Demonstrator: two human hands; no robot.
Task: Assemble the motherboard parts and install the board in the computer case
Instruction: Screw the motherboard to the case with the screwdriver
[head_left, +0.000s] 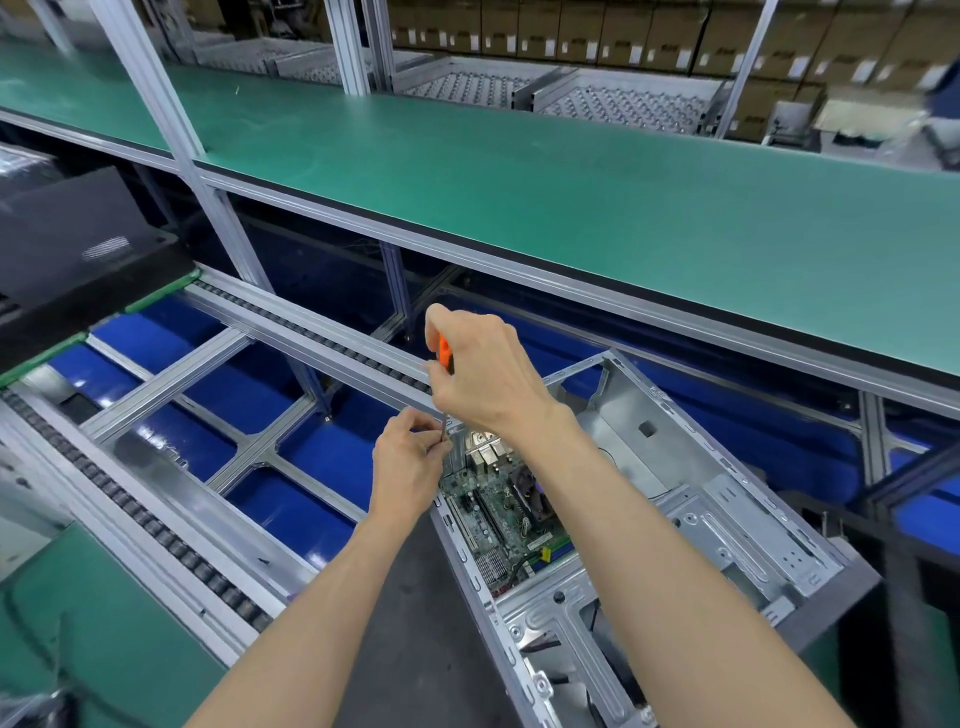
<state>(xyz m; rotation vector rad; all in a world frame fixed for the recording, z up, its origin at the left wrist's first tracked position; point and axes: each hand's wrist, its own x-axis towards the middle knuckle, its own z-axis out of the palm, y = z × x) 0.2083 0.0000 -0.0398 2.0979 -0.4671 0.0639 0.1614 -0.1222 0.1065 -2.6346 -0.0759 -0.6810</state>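
Note:
An open silver computer case lies on its side at centre right. A green motherboard with a heatsink and fan sits inside it, partly hidden by my right forearm. My right hand grips the orange-handled screwdriver, held upright over the board's far left corner. My left hand pinches the thin metal shaft near its tip, just above the case edge. Whether a screw sits on the tip cannot be seen.
Roller conveyor rails with blue flooring beneath run from left to centre. A long green shelf spans above. A black case stands at the far left. A green mat covers the near left corner. Cardboard boxes line the back.

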